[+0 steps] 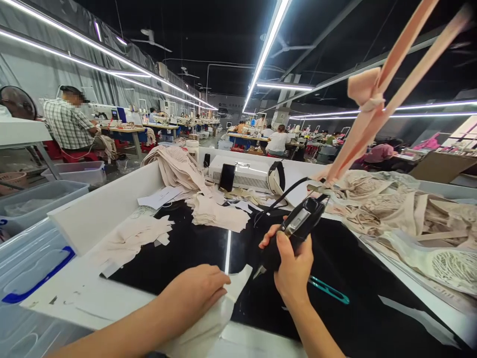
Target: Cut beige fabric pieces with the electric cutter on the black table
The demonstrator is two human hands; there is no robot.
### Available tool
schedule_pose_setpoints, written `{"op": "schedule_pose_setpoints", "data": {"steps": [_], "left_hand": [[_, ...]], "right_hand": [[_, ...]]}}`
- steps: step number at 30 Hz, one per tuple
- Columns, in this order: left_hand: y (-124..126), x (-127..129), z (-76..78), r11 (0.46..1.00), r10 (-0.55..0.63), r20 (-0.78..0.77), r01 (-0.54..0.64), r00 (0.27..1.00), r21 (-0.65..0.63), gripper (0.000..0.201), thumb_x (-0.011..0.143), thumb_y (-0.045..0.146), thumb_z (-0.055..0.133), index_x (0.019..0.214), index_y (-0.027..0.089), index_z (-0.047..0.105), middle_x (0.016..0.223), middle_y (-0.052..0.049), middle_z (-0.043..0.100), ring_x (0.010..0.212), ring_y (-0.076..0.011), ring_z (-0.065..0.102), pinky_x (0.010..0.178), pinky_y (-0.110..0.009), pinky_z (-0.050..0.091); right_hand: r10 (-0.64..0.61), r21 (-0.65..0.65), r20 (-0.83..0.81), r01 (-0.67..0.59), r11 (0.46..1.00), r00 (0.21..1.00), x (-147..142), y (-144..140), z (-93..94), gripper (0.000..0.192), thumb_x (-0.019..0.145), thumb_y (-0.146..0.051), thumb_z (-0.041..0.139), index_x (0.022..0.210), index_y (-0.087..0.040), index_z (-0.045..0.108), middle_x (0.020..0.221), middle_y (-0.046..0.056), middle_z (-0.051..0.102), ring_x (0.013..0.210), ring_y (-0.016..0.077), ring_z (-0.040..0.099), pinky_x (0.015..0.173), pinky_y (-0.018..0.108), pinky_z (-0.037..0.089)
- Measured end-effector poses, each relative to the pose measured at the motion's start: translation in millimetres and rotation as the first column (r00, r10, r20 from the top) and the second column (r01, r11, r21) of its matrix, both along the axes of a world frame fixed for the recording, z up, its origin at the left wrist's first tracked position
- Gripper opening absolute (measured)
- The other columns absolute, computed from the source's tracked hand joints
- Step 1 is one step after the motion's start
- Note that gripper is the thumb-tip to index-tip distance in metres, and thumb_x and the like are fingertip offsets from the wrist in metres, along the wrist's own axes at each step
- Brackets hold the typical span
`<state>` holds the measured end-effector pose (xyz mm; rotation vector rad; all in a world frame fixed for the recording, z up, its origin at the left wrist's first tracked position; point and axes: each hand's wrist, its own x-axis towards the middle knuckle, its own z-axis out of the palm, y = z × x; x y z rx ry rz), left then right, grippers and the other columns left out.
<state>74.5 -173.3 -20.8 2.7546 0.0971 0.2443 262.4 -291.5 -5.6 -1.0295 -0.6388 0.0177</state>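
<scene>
My left hand is at the near edge of the black work surface, its fingers pressed together on a cream fabric piece. The fabric hangs down towards me under my wrist, and one corner sticks out past my fingertips. My right hand is wrapped around a black corded electric hand tool with a silver plate on its side. The tool tilts down to the left, and its pointed metal tip is just right of the fabric corner, apart from it. A teal slim-handled tool lies behind my right wrist.
Stacked beige fabric pieces lie ahead, and more cut pieces at left. Beige lace garments are heaped at right. A knotted peach strap hangs above the tool. A phone leans against a white box.
</scene>
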Motion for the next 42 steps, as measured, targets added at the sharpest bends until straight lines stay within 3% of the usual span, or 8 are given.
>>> {"op": "schedule_pose_setpoints", "data": {"steps": [4, 8, 13, 19, 29, 34, 42], "left_hand": [[19.5, 37.9, 8.8, 0.97, -0.224, 0.025, 0.226, 0.974, -0.091, 0.034, 0.094, 0.015, 0.075, 0.126, 0.019, 0.062, 0.126, -0.008, 0.069, 0.122, -0.0252, 0.064, 0.107, -0.037, 0.05], [32.9, 63.3, 1.3, 0.92, -0.378, 0.007, 0.377, 0.926, -0.108, 0.047, 0.088, 0.021, 0.084, 0.13, 0.02, 0.062, 0.131, -0.011, 0.067, 0.136, -0.0285, 0.056, 0.113, -0.041, 0.047], [42.5, 66.1, -5.7, 0.921, -0.389, -0.081, 0.384, 0.918, -0.068, 0.043, 0.088, 0.024, 0.084, 0.125, 0.023, 0.063, 0.136, -0.013, 0.064, 0.143, -0.034, 0.05, 0.115, -0.051, 0.044], [47.2, 60.1, -2.8, 0.917, -0.399, -0.16, 0.388, 0.903, -0.098, 0.039, 0.092, 0.033, 0.079, 0.126, 0.026, 0.06, 0.148, -0.013, 0.057, 0.154, -0.0326, 0.033, 0.122, -0.071, 0.02], [48.8, 62.3, -3.2, 0.914, -0.405, -0.159, 0.394, 0.9, -0.097, 0.04, 0.092, 0.04, 0.079, 0.126, 0.027, 0.061, 0.15, -0.011, 0.055, 0.15, -0.0306, 0.041, 0.124, -0.07, 0.016], [49.2, 63.2, -3.2, 0.91, -0.413, -0.181, 0.399, 0.893, -0.11, 0.044, 0.091, 0.041, 0.08, 0.129, 0.028, 0.061, 0.152, -0.011, 0.054, 0.156, -0.0317, 0.028, 0.123, -0.071, 0.015], [49.3, 64.6, -3.1, 0.901, -0.431, -0.165, 0.412, 0.887, -0.134, 0.049, 0.091, 0.037, 0.081, 0.134, 0.028, 0.06, 0.151, -0.011, 0.055, 0.154, -0.032, 0.034, 0.124, -0.071, 0.012]], "right_hand": [[0.029, 0.012, -0.014, -0.029, 1.0, 0.999, -6.4, 1.4, -3.3, 0.025, 0.089, -0.039, 0.077, 0.096, -0.025, 0.057, 0.081, -0.004, 0.066, 0.062, 0.0126, 0.061, 0.061, 0.03, 0.055], [0.044, 0.026, -0.032, -0.043, 0.999, 0.999, -11.9, 5.8, -2.8, 0.026, 0.089, -0.039, 0.076, 0.097, -0.025, 0.057, 0.08, -0.004, 0.066, 0.062, 0.0125, 0.061, 0.06, 0.029, 0.055], [0.057, 0.006, -0.046, -0.057, 0.998, 0.997, -17.1, 10.6, 1.7, 0.023, 0.088, -0.038, 0.074, 0.094, -0.024, 0.057, 0.077, -0.005, 0.067, 0.06, 0.012, 0.061, 0.059, 0.028, 0.054], [0.077, -0.004, -0.052, -0.077, 0.997, 0.996, -23.8, 13.5, 2.9, 0.025, 0.088, -0.04, 0.074, 0.096, -0.025, 0.056, 0.071, -0.008, 0.063, 0.059, 0.012, 0.061, 0.058, 0.026, 0.053], [0.109, -0.011, -0.035, -0.109, 0.994, 0.993, -29.5, 13.8, -3.3, 0.026, 0.089, -0.042, 0.074, 0.098, -0.026, 0.057, 0.08, -0.005, 0.066, 0.062, 0.0118, 0.062, 0.059, 0.027, 0.055], [0.112, -0.018, -0.029, -0.113, 0.993, 0.993, -31.9, 12.1, -2.8, 0.021, 0.09, -0.038, 0.072, 0.098, -0.026, 0.058, 0.073, -0.007, 0.063, 0.059, 0.0119, 0.059, 0.058, 0.027, 0.054], [0.111, -0.037, -0.052, -0.113, 0.993, 0.992, -38.5, 10.5, -12.1, 0.029, 0.088, -0.043, 0.075, 0.106, -0.026, 0.06, 0.091, -0.001, 0.07, 0.079, 0.0176, 0.068, 0.077, 0.036, 0.059]]}}
